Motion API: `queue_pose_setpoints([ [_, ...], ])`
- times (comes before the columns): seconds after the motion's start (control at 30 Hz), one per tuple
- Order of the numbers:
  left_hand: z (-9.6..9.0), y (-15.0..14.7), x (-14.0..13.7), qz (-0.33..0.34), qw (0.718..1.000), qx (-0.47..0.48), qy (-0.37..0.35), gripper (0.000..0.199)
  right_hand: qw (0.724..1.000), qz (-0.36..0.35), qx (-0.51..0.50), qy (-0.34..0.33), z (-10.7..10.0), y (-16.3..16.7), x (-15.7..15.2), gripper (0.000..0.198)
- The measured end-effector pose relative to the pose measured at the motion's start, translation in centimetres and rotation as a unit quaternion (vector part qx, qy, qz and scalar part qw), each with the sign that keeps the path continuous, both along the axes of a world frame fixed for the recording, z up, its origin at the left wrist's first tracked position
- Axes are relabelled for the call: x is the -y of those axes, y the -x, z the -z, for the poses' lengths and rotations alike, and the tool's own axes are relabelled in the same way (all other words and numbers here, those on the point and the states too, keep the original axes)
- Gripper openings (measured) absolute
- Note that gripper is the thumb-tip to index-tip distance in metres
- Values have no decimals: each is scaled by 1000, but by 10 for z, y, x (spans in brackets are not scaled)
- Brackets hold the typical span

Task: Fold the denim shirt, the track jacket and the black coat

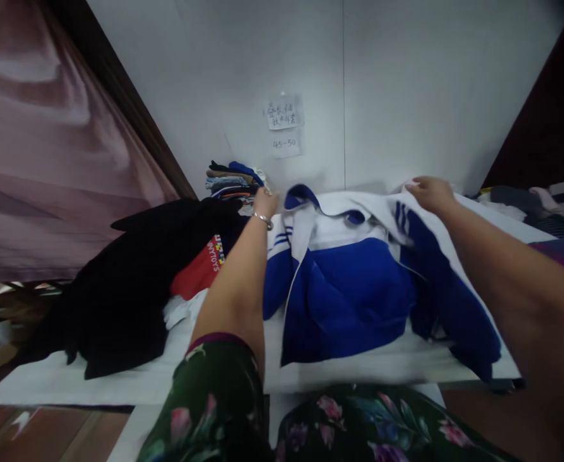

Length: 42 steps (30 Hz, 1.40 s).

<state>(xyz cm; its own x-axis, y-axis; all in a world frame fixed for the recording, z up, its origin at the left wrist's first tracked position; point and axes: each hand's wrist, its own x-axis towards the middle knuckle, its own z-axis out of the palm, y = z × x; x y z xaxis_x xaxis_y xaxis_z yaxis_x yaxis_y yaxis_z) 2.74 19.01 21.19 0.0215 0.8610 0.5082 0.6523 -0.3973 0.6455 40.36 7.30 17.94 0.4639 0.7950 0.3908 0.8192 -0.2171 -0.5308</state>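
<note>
A blue and white jacket [358, 276] with striped sleeves and a blue collar is spread out in front of me, its open front facing up. At its far right shoulder, my right hand [430, 194] pinches the white fabric between thumb and fingers. My left hand [266, 203], a bracelet on its wrist, is closed at the far left shoulder of the jacket. Motion blurs the left fingertips a little. Both sleeves hang down toward the near side, and the right one reaches the table's front edge.
Black clothing [122, 289] lies heaped on the left of the white table [233, 366], beside a red garment [197, 269]. Behind stands a stack of folded clothes [228, 179]. More clothes [517, 202] lie at right. Paper notes [285, 112] hang on the wall; a pink curtain [45, 141] drapes left.
</note>
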Motion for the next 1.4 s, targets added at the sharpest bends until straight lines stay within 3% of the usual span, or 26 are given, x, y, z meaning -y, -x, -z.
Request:
queue_pose_setpoints([
  [0.1, 69, -10, 14, 13, 996, -39, 79, 23, 997, -75, -24, 26, 64, 6, 9, 37],
  [0.23, 157, -1, 72, 55, 988, -72, 122, 19, 967, -238, -35, 81, 151, 14, 58, 28],
  [0.3, 188, 8, 103, 68, 985, -94, 129, 22, 961, -263, -18, 82, 182, 11, 83, 32],
  [0.4, 212, 17, 143, 38, 983, -109, 146, 34, 967, -248, 2, 57, 202, 4, 112, 37],
  [0.57, 212, 24, 190, 28, 965, -149, 212, 54, 976, -189, 73, 80, 199, -4, 147, 44],
  [0.7, 208, 27, 205, 43, 941, -173, 289, 60, 968, -142, 150, 140, 203, -11, 158, 44],
  [0.8, 206, 30, 206, 54, 936, -154, 311, 55, 961, -157, 126, 190, 198, -16, 151, 31],
  [0.9, 196, 41, 198, 64, 945, -102, 303, 52, 963, -182, 29, 195, 177, -34, 135, 23],
  [1.03, 176, 70, 184, 18, 959, -78, 271, 49, 973, -153, -106, 134, 135, -92, 114, 25],
  [1.13, 171, 86, 178, -5, 964, -58, 261, 45, 998, -4, -53, 39, 111, -127, 106, 24],
  [1.2, 175, 90, 178, -10, 963, -42, 266, 43, 998, 68, -1, -14, 105, -122, 109, 24],
  [1.23, 178, 90, 179, -9, 963, -34, 269, 42, 997, 70, 11, -30, 106, -109, 113, 24],
  [1.3, 184, 89, 181, -7, 961, -22, 275, 41, 999, -10, 4, -42, 115, -69, 125, 28],
  [1.4, 191, 87, 186, -12, 959, -15, 284, 42, 974, -225, -22, 9, 142, -5, 150, 31],
])
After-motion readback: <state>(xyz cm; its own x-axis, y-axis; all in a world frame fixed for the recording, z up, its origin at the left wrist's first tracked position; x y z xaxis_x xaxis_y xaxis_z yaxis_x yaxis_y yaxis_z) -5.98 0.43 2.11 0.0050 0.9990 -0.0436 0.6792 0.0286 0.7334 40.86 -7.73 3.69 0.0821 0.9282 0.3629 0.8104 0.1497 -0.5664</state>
